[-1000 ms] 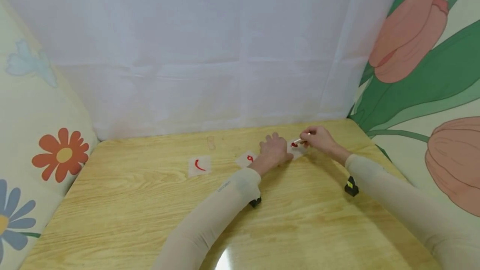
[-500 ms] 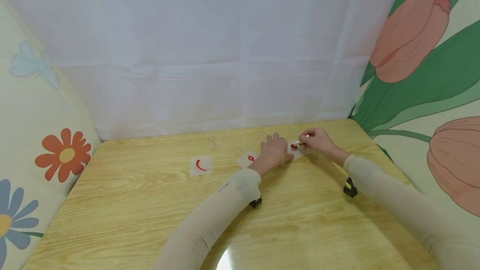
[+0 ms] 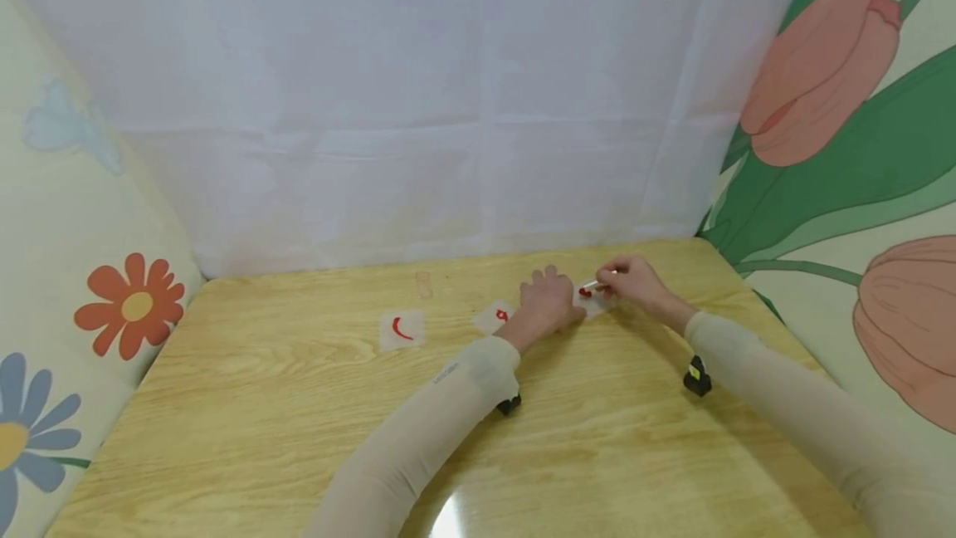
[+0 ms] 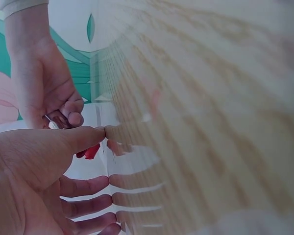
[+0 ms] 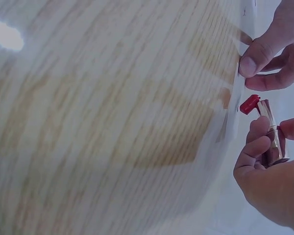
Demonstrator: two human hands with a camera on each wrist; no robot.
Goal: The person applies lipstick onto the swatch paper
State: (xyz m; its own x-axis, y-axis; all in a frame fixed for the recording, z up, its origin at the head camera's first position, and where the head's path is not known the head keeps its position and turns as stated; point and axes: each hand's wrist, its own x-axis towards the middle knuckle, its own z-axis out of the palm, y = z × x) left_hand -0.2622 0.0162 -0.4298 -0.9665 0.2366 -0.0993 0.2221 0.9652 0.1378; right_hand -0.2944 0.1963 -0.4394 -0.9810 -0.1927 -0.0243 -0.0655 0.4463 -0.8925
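Note:
My right hand pinches a lipstick with a shiny metallic tube. Its red tip leans sharply to one side of the tube, close to a thin white sheet on the table. Beside it, my left hand presses down with fingers spread, thumb at the sheet's edge. In the left wrist view, the left fingertips touch the surface, and red colour shows behind the thumb. Whatever is marked on this sheet is mostly hidden by the lipstick.
Left of the hands lie a white sheet with a curved red stroke and another sheet with a looped red mark, partly behind the left wrist. A faint clear piece lies farther back. A white cloth hangs behind the wooden table.
The head view has shifted slightly, so the sheets appear a little farther right. Both hands stay nearly in place, the lipstick tip still at the right-hand sheet.

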